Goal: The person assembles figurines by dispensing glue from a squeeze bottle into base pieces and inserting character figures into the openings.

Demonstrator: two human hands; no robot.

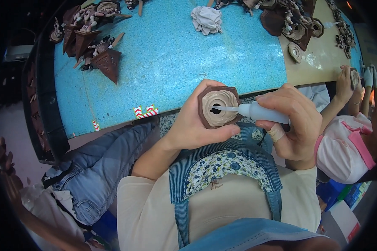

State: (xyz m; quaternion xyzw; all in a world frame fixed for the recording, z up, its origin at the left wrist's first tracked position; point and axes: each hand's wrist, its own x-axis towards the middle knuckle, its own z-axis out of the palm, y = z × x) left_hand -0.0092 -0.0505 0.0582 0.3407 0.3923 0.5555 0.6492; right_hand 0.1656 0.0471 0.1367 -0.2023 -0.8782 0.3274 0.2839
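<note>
My left hand (pixel 188 121) is wrapped round a brown octagonal base (pixel 209 93), its tan, ridged inside with a dark central hole turned up toward me. In my right hand (pixel 297 121) is a translucent white squeeze bottle (pixel 266 113), held tilted sideways. The bottle's thin nozzle reaches over the base and its tip lies at the rim of the hole. Whether any liquid comes out cannot be made out. A bandage wraps a finger of my right hand. Both hands are in front of my body, just off the near edge of the blue table (pixel 167 62).
Brown pointed pieces with small figures (pixel 88 42) are piled at the table's far left. A crumpled white cloth (pixel 207 20) lies at the back. More brown parts (pixel 297 29) and a loose round piece (pixel 295 53) are at the right. Co-workers sit on both sides; one's hand (pixel 345 83) holds a similar base.
</note>
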